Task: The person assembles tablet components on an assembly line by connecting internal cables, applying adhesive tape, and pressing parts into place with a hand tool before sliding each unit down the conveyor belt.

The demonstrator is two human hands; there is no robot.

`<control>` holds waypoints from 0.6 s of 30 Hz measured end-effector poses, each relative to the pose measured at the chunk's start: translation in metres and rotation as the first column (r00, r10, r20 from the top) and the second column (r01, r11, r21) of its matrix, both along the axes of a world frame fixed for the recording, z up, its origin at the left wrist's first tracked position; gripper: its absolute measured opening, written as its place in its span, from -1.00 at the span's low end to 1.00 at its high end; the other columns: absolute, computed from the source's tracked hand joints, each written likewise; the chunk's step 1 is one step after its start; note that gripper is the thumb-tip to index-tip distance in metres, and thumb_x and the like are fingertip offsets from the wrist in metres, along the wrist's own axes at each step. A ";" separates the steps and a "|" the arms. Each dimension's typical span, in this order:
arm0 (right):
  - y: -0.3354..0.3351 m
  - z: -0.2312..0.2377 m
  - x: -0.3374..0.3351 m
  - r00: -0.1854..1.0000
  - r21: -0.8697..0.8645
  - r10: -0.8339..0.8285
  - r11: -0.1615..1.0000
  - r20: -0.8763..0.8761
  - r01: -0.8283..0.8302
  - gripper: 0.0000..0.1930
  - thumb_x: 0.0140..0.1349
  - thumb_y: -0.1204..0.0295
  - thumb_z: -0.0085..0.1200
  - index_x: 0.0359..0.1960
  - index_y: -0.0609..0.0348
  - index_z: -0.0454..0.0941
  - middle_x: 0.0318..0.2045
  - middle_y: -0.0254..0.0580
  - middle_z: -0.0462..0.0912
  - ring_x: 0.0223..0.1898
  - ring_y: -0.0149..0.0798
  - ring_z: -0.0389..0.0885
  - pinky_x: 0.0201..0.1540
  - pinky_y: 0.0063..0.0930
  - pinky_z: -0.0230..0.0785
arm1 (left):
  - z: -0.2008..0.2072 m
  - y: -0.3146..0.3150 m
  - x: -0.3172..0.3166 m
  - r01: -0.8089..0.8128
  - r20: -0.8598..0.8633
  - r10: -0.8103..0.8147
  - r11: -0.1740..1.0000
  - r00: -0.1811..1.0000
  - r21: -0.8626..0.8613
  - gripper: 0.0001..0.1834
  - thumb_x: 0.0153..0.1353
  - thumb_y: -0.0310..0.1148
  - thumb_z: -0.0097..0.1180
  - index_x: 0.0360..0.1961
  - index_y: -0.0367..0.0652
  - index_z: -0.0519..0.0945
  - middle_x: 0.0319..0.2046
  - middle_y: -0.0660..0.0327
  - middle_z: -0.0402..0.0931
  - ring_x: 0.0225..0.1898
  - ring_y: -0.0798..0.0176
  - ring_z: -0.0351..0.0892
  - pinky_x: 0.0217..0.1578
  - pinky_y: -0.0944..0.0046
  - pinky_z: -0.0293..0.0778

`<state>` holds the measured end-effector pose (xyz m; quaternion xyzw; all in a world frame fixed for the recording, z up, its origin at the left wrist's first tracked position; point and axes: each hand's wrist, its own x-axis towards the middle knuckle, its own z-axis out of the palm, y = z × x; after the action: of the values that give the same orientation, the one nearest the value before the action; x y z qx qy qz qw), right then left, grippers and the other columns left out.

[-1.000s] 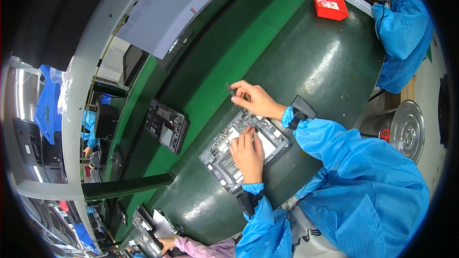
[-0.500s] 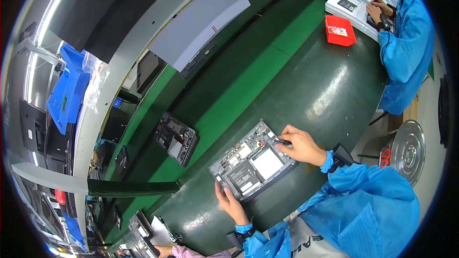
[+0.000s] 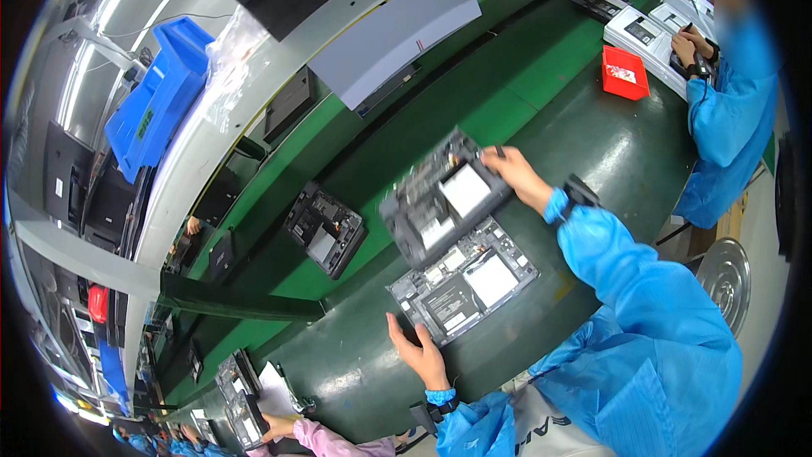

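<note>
Head view, read from left to right. At left of centre, a dark open unit (image 3: 326,228) lies alone on the green belt (image 3: 541,76), apart from my work. At lower centre my left hand (image 3: 416,349) rests with its fingers spread loosely, holding nothing, its fingertips at the near corner of the grey base tray (image 3: 465,279), which lies flat on the dark bench (image 3: 651,161). Half a second ago only one closed-looking assembly lay here; now its upper half, the dark cover panel (image 3: 441,196), is lifted and tilted above the tray, blurred by motion. My right hand (image 3: 520,176), just right of centre, grips that panel by its far edge. I judge the two halves to be separated. At upper right, a co-worker's hands (image 3: 689,51) work on white units beside a red bin (image 3: 624,72).
</note>
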<state>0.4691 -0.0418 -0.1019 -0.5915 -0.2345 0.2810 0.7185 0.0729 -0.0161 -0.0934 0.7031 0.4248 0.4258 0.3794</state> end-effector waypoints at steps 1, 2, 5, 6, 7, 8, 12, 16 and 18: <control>0.021 -0.002 0.020 0.999 -0.072 -0.028 0.997 -0.036 0.025 -0.70 0.45 0.25 0.15 -0.10 0.27 0.69 -0.27 -0.35 0.70 -0.22 -0.46 0.56 -0.09 -0.46 0.42 | -0.004 0.000 -0.005 0.012 -0.099 -0.012 1.000 0.995 -0.002 -0.39 0.43 -0.45 0.06 0.48 -0.34 0.30 0.44 -0.11 0.32 0.46 -0.10 0.28 0.48 0.01 0.12; 0.034 -0.004 0.038 0.995 -0.150 -0.071 0.987 -0.072 0.060 -0.67 0.46 0.23 0.12 -0.08 0.30 0.69 -0.24 -0.33 0.71 -0.19 -0.44 0.57 -0.07 -0.45 0.42 | -0.006 -0.002 -0.008 0.035 -0.198 -0.037 0.999 0.979 -0.012 -0.37 0.41 -0.45 0.10 0.47 -0.33 0.31 0.42 -0.13 0.34 0.44 -0.13 0.30 0.47 0.00 0.14; 0.062 -0.019 0.090 0.981 -0.223 -0.176 0.956 0.086 0.191 -0.55 0.50 0.15 0.04 0.05 0.39 0.65 -0.10 0.03 0.76 -0.04 -0.06 0.68 0.05 -0.26 0.45 | -0.001 -0.012 0.004 0.075 -0.152 -0.080 0.997 0.985 -0.035 -0.36 0.39 -0.43 0.15 0.45 -0.34 0.34 0.40 -0.12 0.37 0.40 -0.14 0.33 0.43 -0.01 0.19; 0.069 -0.013 0.090 0.941 -0.270 -0.235 0.916 0.242 0.298 -0.51 0.51 0.13 0.02 0.09 0.41 0.62 -0.05 0.16 0.75 0.02 0.09 0.70 0.11 -0.19 0.45 | 0.001 -0.011 0.005 0.092 -0.165 -0.091 0.996 0.982 -0.002 -0.37 0.38 -0.43 0.16 0.44 -0.35 0.35 0.39 -0.11 0.39 0.39 -0.14 0.34 0.42 -0.01 0.20; 0.059 -0.003 0.083 0.821 -0.235 -0.355 0.839 0.447 0.491 -0.45 0.52 0.06 -0.02 0.16 0.39 0.59 0.01 0.29 0.71 0.12 0.25 0.64 0.18 -0.10 0.43 | 0.001 -0.012 0.007 0.045 -0.244 -0.010 0.989 0.970 0.138 -0.39 0.36 -0.45 0.17 0.41 -0.35 0.38 0.36 -0.13 0.42 0.35 -0.16 0.38 0.37 -0.03 0.27; 0.060 -0.007 0.085 0.633 -0.041 -0.525 0.750 0.569 0.660 -0.51 0.52 0.09 -0.06 0.14 0.30 0.60 -0.05 0.26 0.72 0.08 0.25 0.65 0.15 -0.03 0.45 | 0.004 -0.012 0.009 0.042 -0.244 -0.007 0.990 0.970 0.138 -0.39 0.36 -0.45 0.17 0.41 -0.35 0.38 0.36 -0.13 0.42 0.35 -0.16 0.38 0.37 -0.03 0.27; 0.013 0.030 0.028 0.582 -0.146 -0.136 0.900 0.802 0.412 -0.67 0.53 0.21 -0.10 -0.04 0.22 0.59 -0.32 0.10 0.69 -0.19 0.21 0.69 -0.07 -0.01 0.51 | 0.031 -0.018 0.037 0.383 -0.412 -0.247 0.877 0.877 0.290 -0.52 0.30 -0.51 0.22 0.27 -0.24 0.57 0.24 0.04 0.56 0.20 -0.09 0.49 0.25 -0.02 0.39; -0.041 0.041 -0.064 0.856 -0.216 0.312 0.946 0.412 -0.240 -0.78 0.47 0.31 0.09 -0.14 0.23 0.63 -0.38 -0.03 0.75 -0.35 -0.16 0.75 -0.26 -0.30 0.55 | 0.024 -0.009 0.070 0.535 -0.575 -0.269 0.765 0.772 0.360 -0.55 0.27 -0.41 0.30 0.21 -0.13 0.65 0.24 0.24 0.59 0.20 0.02 0.50 0.21 0.05 0.41; -0.068 0.031 -0.085 0.896 -0.180 0.393 0.916 0.208 -0.360 -0.84 0.40 0.39 0.21 -0.19 0.26 0.67 -0.33 -0.08 0.78 -0.35 -0.31 0.75 -0.28 -0.35 0.55 | 0.015 -0.006 0.078 0.591 -0.633 -0.273 0.719 0.724 0.365 -0.57 0.26 -0.37 0.33 0.17 -0.10 0.68 0.23 0.30 0.60 0.20 0.05 0.51 0.19 0.06 0.42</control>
<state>0.3843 -0.1098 -0.0713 -0.6121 -0.4098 0.3566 0.5746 0.1508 -0.0222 -0.0785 0.9522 0.1888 0.2076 0.1210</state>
